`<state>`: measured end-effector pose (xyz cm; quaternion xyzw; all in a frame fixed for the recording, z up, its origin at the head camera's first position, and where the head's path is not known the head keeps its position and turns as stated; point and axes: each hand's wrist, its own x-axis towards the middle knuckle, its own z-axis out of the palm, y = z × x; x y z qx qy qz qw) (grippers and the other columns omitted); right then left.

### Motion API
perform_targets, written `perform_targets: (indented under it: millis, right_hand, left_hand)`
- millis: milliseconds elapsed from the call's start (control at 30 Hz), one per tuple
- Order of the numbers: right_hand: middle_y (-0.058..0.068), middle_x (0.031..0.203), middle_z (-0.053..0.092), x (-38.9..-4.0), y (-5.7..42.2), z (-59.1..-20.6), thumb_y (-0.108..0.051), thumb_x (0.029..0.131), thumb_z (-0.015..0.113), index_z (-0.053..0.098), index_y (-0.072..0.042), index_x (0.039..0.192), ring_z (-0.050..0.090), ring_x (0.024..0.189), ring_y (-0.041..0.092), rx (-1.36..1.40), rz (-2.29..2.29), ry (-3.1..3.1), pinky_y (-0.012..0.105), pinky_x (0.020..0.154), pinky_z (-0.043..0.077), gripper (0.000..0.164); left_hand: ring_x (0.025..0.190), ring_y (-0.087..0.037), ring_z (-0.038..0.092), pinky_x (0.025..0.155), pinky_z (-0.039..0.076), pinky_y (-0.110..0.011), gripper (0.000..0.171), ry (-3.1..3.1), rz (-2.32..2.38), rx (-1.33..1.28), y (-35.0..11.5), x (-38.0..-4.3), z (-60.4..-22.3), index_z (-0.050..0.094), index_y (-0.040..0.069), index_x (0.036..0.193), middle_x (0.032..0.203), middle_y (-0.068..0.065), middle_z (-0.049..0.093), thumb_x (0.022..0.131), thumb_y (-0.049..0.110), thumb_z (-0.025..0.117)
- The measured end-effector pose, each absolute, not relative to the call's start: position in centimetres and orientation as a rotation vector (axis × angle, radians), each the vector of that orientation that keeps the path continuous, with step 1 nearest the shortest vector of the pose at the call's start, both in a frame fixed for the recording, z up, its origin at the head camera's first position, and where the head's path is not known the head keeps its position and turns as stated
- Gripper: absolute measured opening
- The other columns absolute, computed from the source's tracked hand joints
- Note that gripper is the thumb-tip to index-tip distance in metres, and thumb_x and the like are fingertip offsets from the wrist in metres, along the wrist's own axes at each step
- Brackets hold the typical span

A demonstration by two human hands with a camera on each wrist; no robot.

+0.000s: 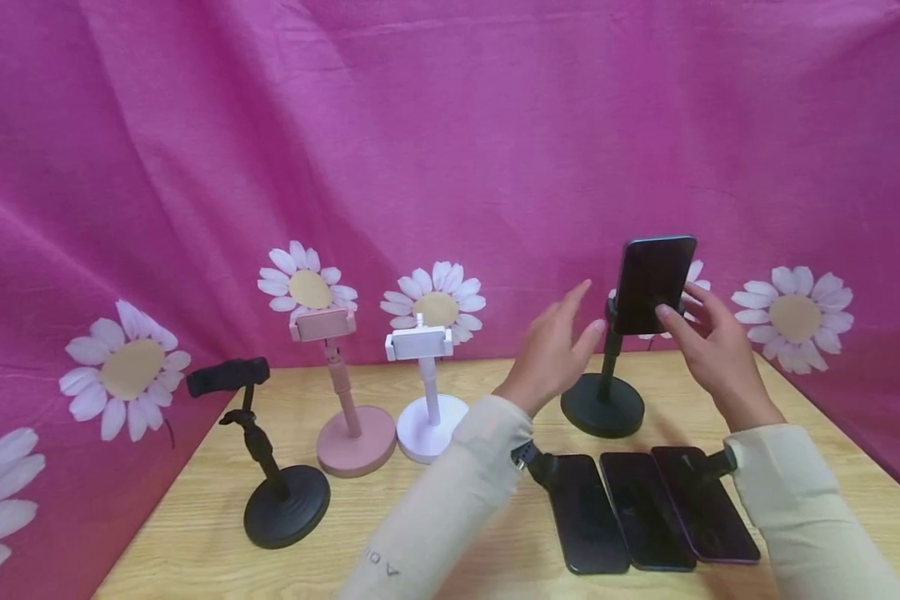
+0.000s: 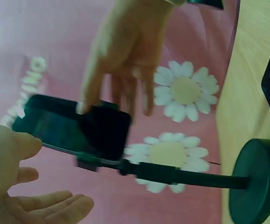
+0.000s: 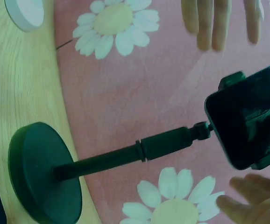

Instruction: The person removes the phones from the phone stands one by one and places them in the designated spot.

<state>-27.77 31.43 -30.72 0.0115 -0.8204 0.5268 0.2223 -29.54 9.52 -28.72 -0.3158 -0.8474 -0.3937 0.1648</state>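
A dark phone (image 1: 656, 283) stands upright in the clamp of a black phone stand (image 1: 604, 408), tilted a little. My right hand (image 1: 720, 358) is at the phone's lower right side. Its thumb overlaps the screen, while the other fingers extend loosely past the edge near the clamp (image 3: 266, 160). To the left of the stand, my left hand (image 1: 551, 354) is held apart from the phone with fingers spread and nothing in them. The left wrist view shows these left fingers (image 2: 55, 205) beside the clamp, with a gap between.
Three dark phones lie side by side in front: a left one (image 1: 588, 517), a middle one (image 1: 648, 512) and a right one (image 1: 708, 508). Leftward stand a white stand (image 1: 431, 425), a pink stand (image 1: 356, 442) and another black stand (image 1: 287, 507). A pink flowered cloth (image 1: 450, 167) hangs behind the table.
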Motion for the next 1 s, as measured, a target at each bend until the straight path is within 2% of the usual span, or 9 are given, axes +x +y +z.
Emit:
perform_targets:
  millis: [33, 133, 333, 400, 533, 700, 833, 1000]
  right_hand:
    - [0.018, 0.151, 0.035, -28.0, 31.5, -30.7, -0.047, 0.094, 0.056, 0.029, -0.023, 0.152, 0.037, 0.134, 0.042, 0.046, 1.444, -2.263, 0.062, 0.103, 0.033, 0.068]
    - [0.018, 0.144, 0.044, -28.5, 31.6, -30.7, -0.045, 0.094, 0.056, 0.039, -0.017, 0.148, 0.043, 0.131, 0.038, 0.076, 1.397, -2.272, 0.056, 0.103, 0.037, 0.063]
    - [0.019, 0.132, 0.057, -28.8, 31.8, -31.0, -0.041, 0.095, 0.057, 0.051, -0.011, 0.14, 0.057, 0.119, 0.028, 0.073, 1.288, -2.28, 0.04, 0.097, 0.046, 0.055]
    - [0.018, 0.13, 0.059, -28.7, 31.9, -30.9, -0.044, 0.094, 0.057, 0.051, -0.011, 0.14, 0.058, 0.116, 0.027, 0.056, 1.264, -2.282, 0.04, 0.097, 0.046, 0.056]
    - [0.017, 0.128, 0.06, -28.5, 31.9, -30.9, -0.048, 0.093, 0.056, 0.052, -0.012, 0.14, 0.058, 0.117, 0.032, 0.046, 1.266, -2.285, 0.047, 0.099, 0.043, 0.059]
    - [0.017, 0.124, 0.063, -28.7, 31.0, -30.8, -0.047, 0.093, 0.057, 0.054, -0.012, 0.138, 0.06, 0.115, 0.032, 0.078, 1.263, -2.282, 0.048, 0.097, 0.045, 0.057]
    - [0.016, 0.122, 0.064, -28.9, 30.1, -30.7, -0.045, 0.094, 0.057, 0.055, -0.014, 0.137, 0.062, 0.111, 0.032, 0.117, 1.259, -2.292, 0.046, 0.093, 0.048, 0.053]
    - [0.018, 0.122, 0.063, -29.3, 28.5, -30.9, -0.04, 0.095, 0.057, 0.057, -0.011, 0.135, 0.06, 0.113, 0.037, 0.199, 1.261, -2.3, 0.052, 0.092, 0.048, 0.049]
  left_hand:
    - [0.131, -0.018, 0.046, 0.107, 0.037, -0.035, 0.059, -2.453, -1.115, -0.866, 10.2, -30.2, -28.8, 0.03, 0.021, 0.152, 0.146, -0.001, 0.045, 0.099, 0.033, 0.053]
    - [0.128, -0.018, 0.049, 0.104, 0.04, -0.032, 0.058, -2.522, -1.189, -0.79, 12.1, -31.7, -29.1, 0.033, 0.02, 0.15, 0.142, -0.001, 0.05, 0.098, 0.035, 0.055]
    - [0.099, -0.011, 0.066, 0.081, 0.051, -0.018, 0.041, -2.448, -1.333, -0.775, 14.3, -33.1, -29.7, 0.055, 0.014, 0.134, 0.115, -0.002, 0.067, 0.096, 0.026, 0.06]
    - [0.091, -0.01, 0.068, 0.072, 0.052, -0.016, 0.036, -2.415, -1.373, -0.773, 14.7, -33.2, -29.8, 0.058, 0.013, 0.13, 0.11, -0.004, 0.069, 0.095, 0.024, 0.061]
    - [0.079, -0.01, 0.069, 0.061, 0.051, -0.014, 0.026, -2.369, -1.389, -0.769, 14.9, -33.3, -29.9, 0.062, 0.011, 0.12, 0.103, -0.006, 0.069, 0.096, 0.021, 0.06]
    - [0.079, -0.009, 0.067, 0.063, 0.05, -0.014, 0.02, -2.34, -1.328, -0.779, 13.9, -33.6, -29.9, 0.062, 0.011, 0.113, 0.098, -0.005, 0.068, 0.096, 0.022, 0.06]
    - [0.082, -0.01, 0.065, 0.067, 0.051, -0.016, 0.022, -2.344, -1.316, -0.795, 12.6, -33.6, -29.9, 0.061, 0.011, 0.115, 0.097, -0.005, 0.067, 0.097, 0.023, 0.059]
    - [0.085, -0.012, 0.064, 0.071, 0.052, -0.02, 0.023, -2.349, -1.31, -0.804, 10.5, -33.5, -29.9, 0.06, 0.009, 0.116, 0.1, -0.005, 0.066, 0.098, 0.022, 0.057]
